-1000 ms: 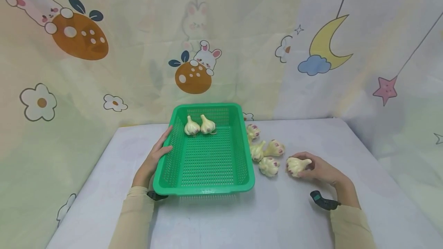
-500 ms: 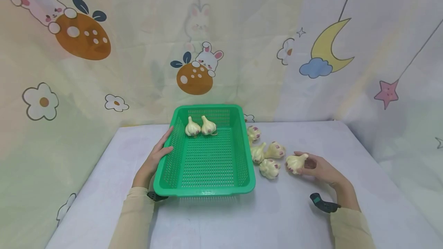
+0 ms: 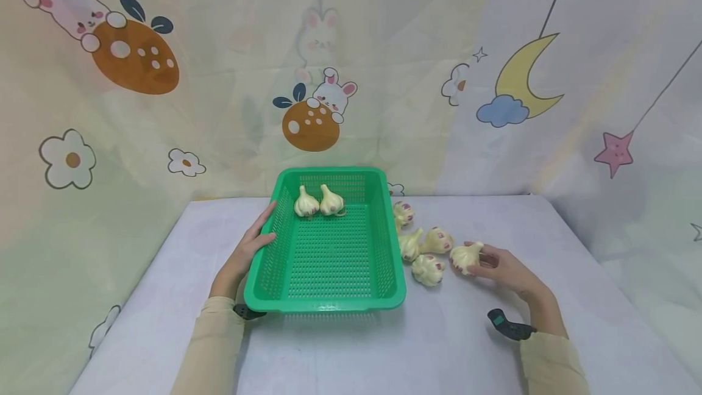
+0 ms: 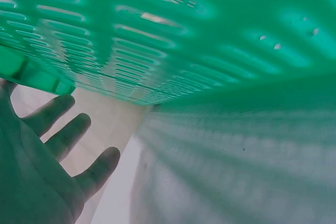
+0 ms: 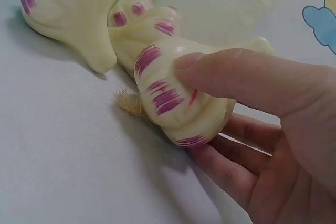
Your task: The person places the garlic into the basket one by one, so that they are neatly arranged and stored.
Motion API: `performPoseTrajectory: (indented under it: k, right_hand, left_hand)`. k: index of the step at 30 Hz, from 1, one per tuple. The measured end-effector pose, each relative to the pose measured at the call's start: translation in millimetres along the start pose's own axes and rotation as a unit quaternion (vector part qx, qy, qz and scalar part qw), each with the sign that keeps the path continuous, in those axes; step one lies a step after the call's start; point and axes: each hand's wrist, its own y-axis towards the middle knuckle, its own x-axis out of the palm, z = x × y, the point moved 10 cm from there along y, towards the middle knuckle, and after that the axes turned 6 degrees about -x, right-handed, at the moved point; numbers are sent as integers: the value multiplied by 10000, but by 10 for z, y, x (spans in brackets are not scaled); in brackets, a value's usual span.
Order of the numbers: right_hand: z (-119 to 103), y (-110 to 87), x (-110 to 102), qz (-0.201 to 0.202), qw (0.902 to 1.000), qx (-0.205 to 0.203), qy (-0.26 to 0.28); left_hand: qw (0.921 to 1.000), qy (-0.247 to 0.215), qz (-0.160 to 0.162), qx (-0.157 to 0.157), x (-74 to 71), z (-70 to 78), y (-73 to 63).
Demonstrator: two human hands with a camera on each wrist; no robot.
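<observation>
In the head view my left hand [image 3: 244, 255] holds the left rim of a green plastic basket [image 3: 326, 305], thumb lapping over the edge. The left wrist view shows spread fingers [image 4: 68, 135] along the basket's outer side, with the thumb hidden. Two garlic bulbs [image 3: 306, 202] sit inside at the back left. My right hand [image 3: 507, 273] pinches another garlic bulb [image 3: 465, 258], cream with purple streaks, between thumb and fingers. In the right wrist view this bulb [image 5: 178, 93] hangs close over the table, its root tuft facing left and its stem pointing away.
Several more garlic bulbs [image 3: 428, 269] lie bunched along the basket's right side, just left of my right hand. The white-covered table [image 3: 439, 346] meets a printed cloth backdrop [image 3: 406, 78] behind the basket.
My right hand has shifted slightly left with its garlic bulb, whose stem has turned from pointing right to pointing up and right. My left hand stays on the basket.
</observation>
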Motion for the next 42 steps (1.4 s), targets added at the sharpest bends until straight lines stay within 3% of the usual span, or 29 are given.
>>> performPoseTrajectory:
  k: [21, 34, 42]
  right_hand:
    - [4, -84, -103, 53, 9981, 591, -152]
    - [-56, -127, -260, 317, 9988, 325, -173]
    - [-248, -109, -305, 439, 9987, 99, -225]
  left_hand:
    - [9999, 75, -7, 123, 0, 54, 31]
    - [10000, 49, 5, 79, -5, 13, -2]
    - [10000, -32, -10, 50, -6, 19, -6]
